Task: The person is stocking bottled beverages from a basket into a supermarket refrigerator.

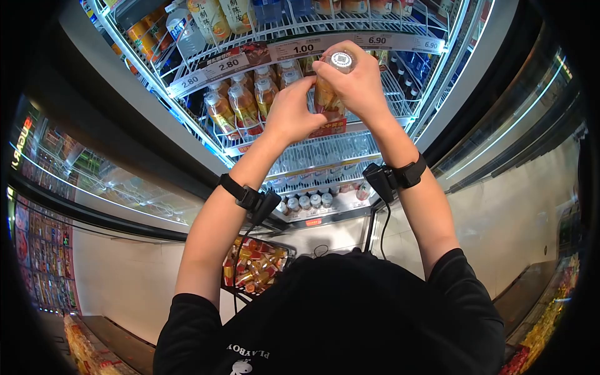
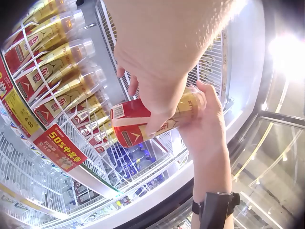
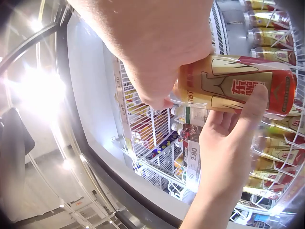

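Note:
A drink bottle (image 1: 327, 100) with a gold and red label is held in both hands in front of an open cooler's shelf. My right hand (image 1: 357, 84) grips it near its capped top, the cap showing a round white mark. Lower down, my left hand (image 1: 294, 112) holds the label end, its thumb (image 3: 257, 98) lying along the label and its fingers partly hidden behind. In the left wrist view the bottle's red base (image 2: 125, 129) sticks out past the left hand. Rows of similar bottles (image 1: 240, 103) stand on the shelf to the left.
White wire shelves (image 1: 331, 153) lie below, with price strips (image 1: 306, 49) above the hands. Dark-framed cooler doors (image 1: 144, 140) flank both sides. A basket (image 1: 290, 250) full of red and gold bottles stands on the floor below, left of the body.

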The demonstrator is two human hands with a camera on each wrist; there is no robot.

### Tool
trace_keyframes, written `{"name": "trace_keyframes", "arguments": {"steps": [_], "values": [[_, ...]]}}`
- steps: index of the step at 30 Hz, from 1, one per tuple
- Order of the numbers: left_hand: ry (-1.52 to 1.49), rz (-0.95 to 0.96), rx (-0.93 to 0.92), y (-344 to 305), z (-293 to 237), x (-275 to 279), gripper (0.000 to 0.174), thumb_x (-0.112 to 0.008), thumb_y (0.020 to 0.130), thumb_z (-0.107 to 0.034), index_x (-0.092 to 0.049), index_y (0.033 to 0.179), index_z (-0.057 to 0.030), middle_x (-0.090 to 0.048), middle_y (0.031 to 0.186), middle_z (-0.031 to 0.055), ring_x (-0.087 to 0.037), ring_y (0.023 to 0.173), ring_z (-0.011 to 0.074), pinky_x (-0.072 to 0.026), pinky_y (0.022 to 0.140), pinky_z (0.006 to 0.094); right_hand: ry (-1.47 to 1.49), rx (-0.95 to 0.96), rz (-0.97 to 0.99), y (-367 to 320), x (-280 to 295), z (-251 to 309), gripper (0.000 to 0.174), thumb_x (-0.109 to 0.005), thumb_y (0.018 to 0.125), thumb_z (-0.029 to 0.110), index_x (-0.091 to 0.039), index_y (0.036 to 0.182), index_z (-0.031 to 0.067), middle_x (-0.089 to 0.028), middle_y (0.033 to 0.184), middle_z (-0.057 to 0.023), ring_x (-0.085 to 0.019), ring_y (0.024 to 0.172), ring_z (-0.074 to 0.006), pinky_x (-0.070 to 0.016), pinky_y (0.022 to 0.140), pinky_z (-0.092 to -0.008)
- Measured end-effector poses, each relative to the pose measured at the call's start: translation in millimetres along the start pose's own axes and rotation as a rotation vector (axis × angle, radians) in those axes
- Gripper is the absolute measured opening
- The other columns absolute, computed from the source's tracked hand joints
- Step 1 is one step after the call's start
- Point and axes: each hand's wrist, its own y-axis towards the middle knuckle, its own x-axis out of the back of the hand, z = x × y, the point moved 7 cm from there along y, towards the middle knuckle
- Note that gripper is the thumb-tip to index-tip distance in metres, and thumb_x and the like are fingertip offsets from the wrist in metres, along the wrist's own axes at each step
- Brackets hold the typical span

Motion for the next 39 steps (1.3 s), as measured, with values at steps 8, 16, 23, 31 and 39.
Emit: {"name": "trace_keyframes", "arguments": {"steps": [8, 16, 23, 31, 39], "values": [[0.069, -0.099, -0.071, 8.1, 18.7, -8.6, 0.069, -0.091, 0.074, -0.033, -0.062, 0.127, -0.0013, -0.07, 0.122, 0.0192, -0.066, 0.114, 0.0408, -0.0529, 0.098, 0.0493, -0.006, 0.05, -0.014, 4.6, -6.0, -22.6, 0.027, -0.083, 0.086, 0.021, -0.072, 0.099, -0.0003, -0.073, 0.089, -0.0056, -0.068, 0.082, -0.0104, -0.0554, 0.075, -0.0277], [0.169, -0.131, -0.089, 16.2, 41.4, -18.1, 0.074, -0.091, 0.073, -0.036, -0.06, 0.131, -0.0031, -0.068, 0.126, 0.0177, -0.061, 0.12, 0.0406, -0.0464, 0.106, 0.0523, -0.063, 0.086, 0.021, 6.6, -14.3, -33.0, 0.03, -0.084, 0.086, 0.023, -0.072, 0.102, -0.0001, -0.074, 0.089, -0.0072, -0.069, 0.081, -0.0121, -0.056, 0.075, -0.0296], [0.295, -0.168, -0.106, 23.8, 48.7, -21.5, 0.072, -0.09, 0.069, -0.03, -0.061, 0.131, -0.0064, -0.06, 0.133, 0.0149, -0.056, 0.125, 0.04, -0.0428, 0.109, 0.0542, -0.072, 0.104, 0.045, 7.8, -20.6, -45.6, 0.029, -0.084, 0.085, 0.021, -0.072, 0.103, 0.0019, -0.075, 0.09, -0.0075, -0.069, 0.08, -0.0125, -0.0565, 0.075, -0.0309], [0.392, -0.249, -0.212, 30.3, 48.1, -17.9, 0.075, -0.088, 0.067, -0.033, -0.061, 0.132, -0.0081, -0.056, 0.133, 0.0149, -0.051, 0.13, 0.0399, -0.0408, 0.111, 0.0547, -0.077, 0.174, 0.019, 5.2, -22.5, -51.4, 0.028, -0.084, 0.084, 0.019, -0.072, 0.104, 0.0033, -0.074, 0.094, -0.0076, -0.071, 0.085, -0.0155, -0.0569, 0.079, -0.0316], [0.451, -0.212, -0.158, 33.4, 66.7, -28.7, 0.078, -0.088, 0.068, -0.035, -0.059, 0.137, -0.0109, -0.054, 0.141, 0.0148, -0.046, 0.138, 0.0399, -0.0373, 0.115, 0.0555, -0.028, 0.171, 0.035, 4.1, -27.8, -72.3, 0.03, -0.085, 0.083, 0.019, -0.072, 0.105, 0.0039, -0.075, 0.095, -0.0082, -0.071, 0.086, -0.016, -0.0571, 0.08, -0.0317]]}}
